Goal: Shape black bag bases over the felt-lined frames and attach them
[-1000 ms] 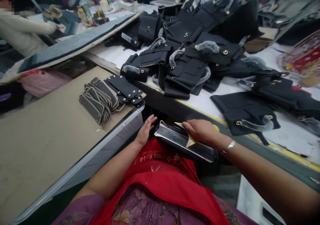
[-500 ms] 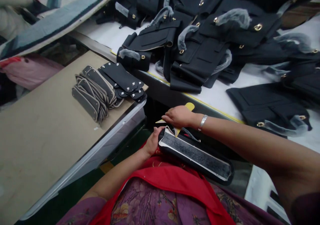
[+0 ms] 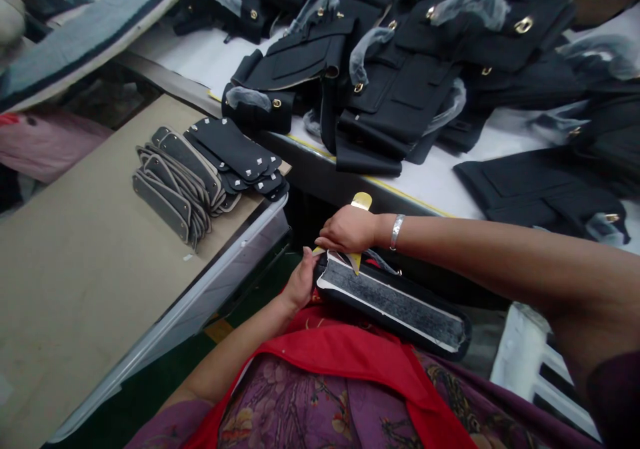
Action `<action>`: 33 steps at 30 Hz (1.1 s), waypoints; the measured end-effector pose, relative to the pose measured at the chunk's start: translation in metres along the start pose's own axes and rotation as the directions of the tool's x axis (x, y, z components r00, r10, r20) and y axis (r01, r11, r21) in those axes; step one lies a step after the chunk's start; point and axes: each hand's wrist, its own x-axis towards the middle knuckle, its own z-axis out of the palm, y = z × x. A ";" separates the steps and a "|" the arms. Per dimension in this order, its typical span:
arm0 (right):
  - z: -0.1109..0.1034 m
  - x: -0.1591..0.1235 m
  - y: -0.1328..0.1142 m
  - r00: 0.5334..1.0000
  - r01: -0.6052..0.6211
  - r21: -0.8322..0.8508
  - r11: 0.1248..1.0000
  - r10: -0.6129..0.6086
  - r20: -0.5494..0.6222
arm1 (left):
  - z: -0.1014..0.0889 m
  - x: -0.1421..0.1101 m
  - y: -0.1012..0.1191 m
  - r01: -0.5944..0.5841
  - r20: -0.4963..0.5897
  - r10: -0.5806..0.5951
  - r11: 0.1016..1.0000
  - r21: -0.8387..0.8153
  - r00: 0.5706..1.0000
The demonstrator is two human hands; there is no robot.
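A black handbag (image 3: pixel 390 306) rests on its side across my lap. A long grey panel with white edging faces up, and a plastic-wrapped handle shows behind it. My left hand (image 3: pixel 300 279) grips the bag's left end, thumb up, its other fingers partly hidden. Over that same end, my right hand (image 3: pixel 350 229) is closed around a thin yellow flat piece (image 3: pixel 362 201). A rounded end of this piece sticks out above the knuckles; pointed yellow parts show below the fingers, near the white edging. Exactly what the yellow piece is, I cannot tell.
On the tan board (image 3: pixel 75 249) at left lie stacked grey-and-black panels (image 3: pixel 170 189) and black panels with white tabs (image 3: pixel 235 149). Across the white table (image 3: pixel 425 182) spread several black bags (image 3: pixel 390 96) with wrapped handles. A white slatted object (image 3: pixel 525 349) stands at lower right.
My right hand has shifted slightly left and down, onto the bag's end beside my left thumb. The yellow piece has turned more upright. The whole view has shifted a little.
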 end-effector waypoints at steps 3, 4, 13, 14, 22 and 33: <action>-0.001 -0.002 -0.001 1.000 -0.018 0.004 1.000 0.018 -0.012 | 0.003 0.001 0.004 0.007 0.050 -0.002 0.996 -0.089 0.999; -0.002 -0.003 -0.001 0.999 -0.033 0.005 0.999 0.033 -0.012 | 0.004 0.002 0.005 0.007 0.048 -0.001 0.993 -0.118 0.999; -0.001 -0.005 -0.002 1.000 0.002 -0.016 1.000 -0.002 0.006 | 0.005 0.002 0.001 0.013 -0.330 0.074 0.967 0.253 0.941; -0.001 -0.004 -0.002 1.000 0.010 -0.013 1.000 -0.010 0.014 | 0.004 0.000 0.002 0.029 -0.339 0.081 0.951 0.308 0.937; 0.004 -0.005 -0.006 0.988 -0.139 0.008 0.990 0.138 0.069 | 0.001 -0.003 0.003 0.037 -0.251 0.074 0.911 0.411 0.965; 0.005 -0.008 -0.004 0.995 -0.099 0.028 0.995 0.099 0.014 | 0.004 0.001 -0.004 0.017 -0.140 -0.007 0.997 0.071 0.990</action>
